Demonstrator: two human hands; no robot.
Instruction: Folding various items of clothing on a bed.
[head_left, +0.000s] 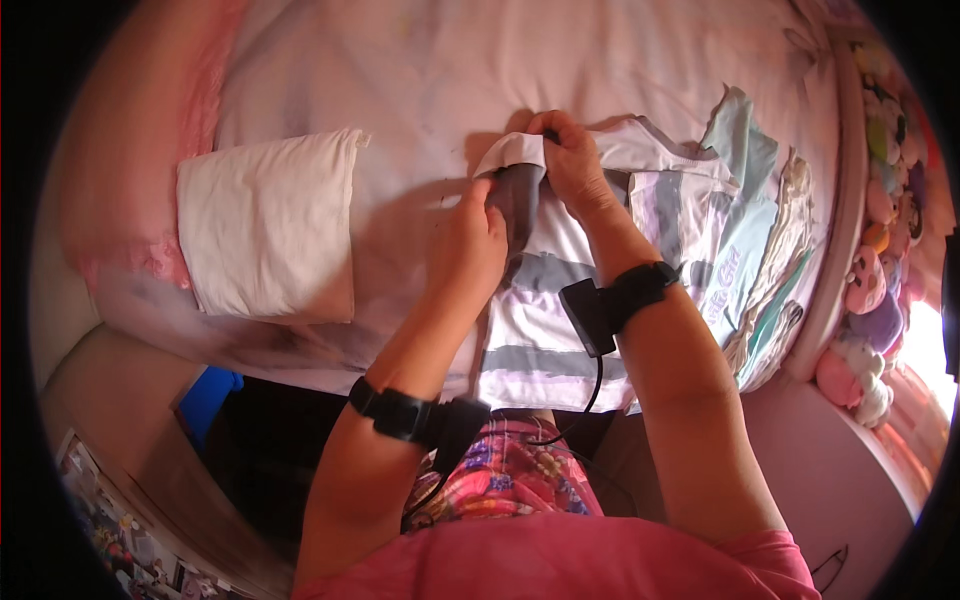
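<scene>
A striped top (559, 300) in white, dark grey and pale lilac lies spread on the bed in front of me. My right hand (574, 161) pinches its white and grey edge near the upper end. Lower and to the left, my left hand (476, 244) has its fingers at the dark grey folded part (517, 199) of the same cloth, thumb and fingertips against it. Directly right lies more striped cloth with a grey neckline (667, 142); I cannot tell whether it belongs to the same garment. Both wrists wear black straps with small boxes and cables.
A folded cream cloth (266, 229) lies to the left on the pink bedsheet (420, 67). At the right are a mint-green garment (739, 217) bearing writing and folded clothes (784, 225). Plush toys (874, 277) line the far right beyond the bed's raised edge (836, 247).
</scene>
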